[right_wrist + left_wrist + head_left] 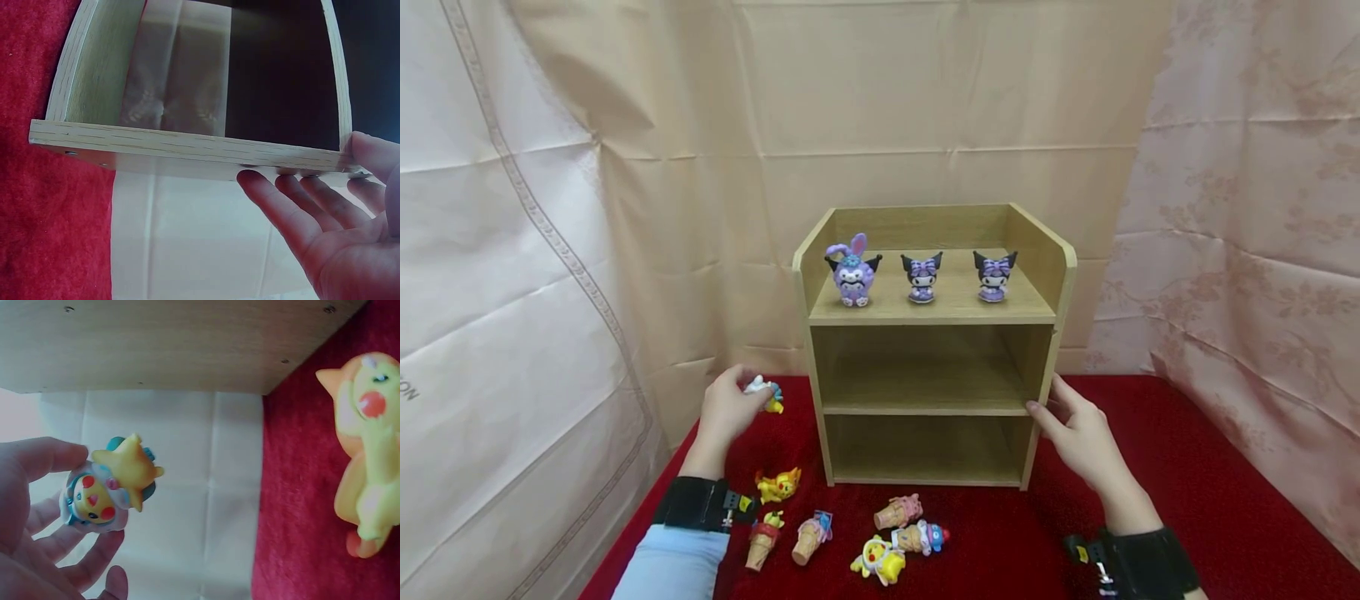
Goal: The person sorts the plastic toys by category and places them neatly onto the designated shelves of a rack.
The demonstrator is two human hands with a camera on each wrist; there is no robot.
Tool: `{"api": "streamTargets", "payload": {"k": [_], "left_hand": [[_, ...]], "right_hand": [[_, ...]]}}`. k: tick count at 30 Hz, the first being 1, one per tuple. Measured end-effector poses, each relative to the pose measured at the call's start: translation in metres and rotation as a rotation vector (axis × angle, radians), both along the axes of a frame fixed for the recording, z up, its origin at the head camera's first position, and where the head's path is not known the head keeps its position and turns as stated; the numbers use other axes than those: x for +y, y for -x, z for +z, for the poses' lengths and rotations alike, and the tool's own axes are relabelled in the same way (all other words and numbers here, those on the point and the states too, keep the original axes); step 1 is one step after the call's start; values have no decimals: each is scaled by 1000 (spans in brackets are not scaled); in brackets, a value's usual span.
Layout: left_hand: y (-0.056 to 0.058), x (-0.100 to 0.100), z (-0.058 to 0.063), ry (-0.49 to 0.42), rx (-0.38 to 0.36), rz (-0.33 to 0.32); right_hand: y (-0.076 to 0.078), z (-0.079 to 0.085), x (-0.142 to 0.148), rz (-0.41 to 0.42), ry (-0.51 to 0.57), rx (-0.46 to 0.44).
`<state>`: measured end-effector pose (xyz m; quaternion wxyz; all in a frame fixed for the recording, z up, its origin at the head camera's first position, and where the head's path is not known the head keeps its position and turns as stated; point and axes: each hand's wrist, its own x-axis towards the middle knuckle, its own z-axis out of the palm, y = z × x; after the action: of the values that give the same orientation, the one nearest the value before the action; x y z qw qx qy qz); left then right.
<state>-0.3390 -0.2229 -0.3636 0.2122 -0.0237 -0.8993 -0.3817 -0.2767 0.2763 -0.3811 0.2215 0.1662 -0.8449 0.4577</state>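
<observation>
Toy [765, 393] in white, blue and yellow: in the head view we find it just left of the shelf [930, 319], pinched in the left hand [727, 408]. Its long axis slants from a white end at upper left to a yellow end at lower right. Only here do we see three purple toys [921, 279] standing on the top board.

From the left wrist we get the face that the head view hides: yellow, red-cheeked, turned toward the camera, while the yellow star-like part points up and right. Thumb and fingers clasp the white part. An orange-yellow toy [378, 450] lies on the red cloth [294, 506].

From the right wrist we see the right hand [337, 240] gripping the shelf's side board, fingertips against its outer face, thumb at its edge.
</observation>
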Motion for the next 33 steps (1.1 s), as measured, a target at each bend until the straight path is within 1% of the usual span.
{"api": "streamTargets", "payload": {"k": [5, 8, 12, 19, 26, 29, 33], "left_hand": [[-3, 5, 6, -8, 137, 37], [-6, 8, 10, -20, 228, 43], [-12, 13, 15, -31, 329, 45], [-23, 24, 24, -58, 446, 24], [-35, 32, 33, -93, 589, -5], [-40, 35, 36, -104, 643, -27], [-45, 40, 39, -117, 688, -64]], "right_hand": [[0, 0, 1, -5, 0, -2], [0, 0, 1, -6, -2, -5], [-1, 0, 2, -6, 0, -7], [-2, 0, 1, -17, 0, -16], [-1, 0, -1, -10, 4, -14], [-1, 1, -1, -10, 2, -10], [0, 1, -1, -10, -2, -12]]}}
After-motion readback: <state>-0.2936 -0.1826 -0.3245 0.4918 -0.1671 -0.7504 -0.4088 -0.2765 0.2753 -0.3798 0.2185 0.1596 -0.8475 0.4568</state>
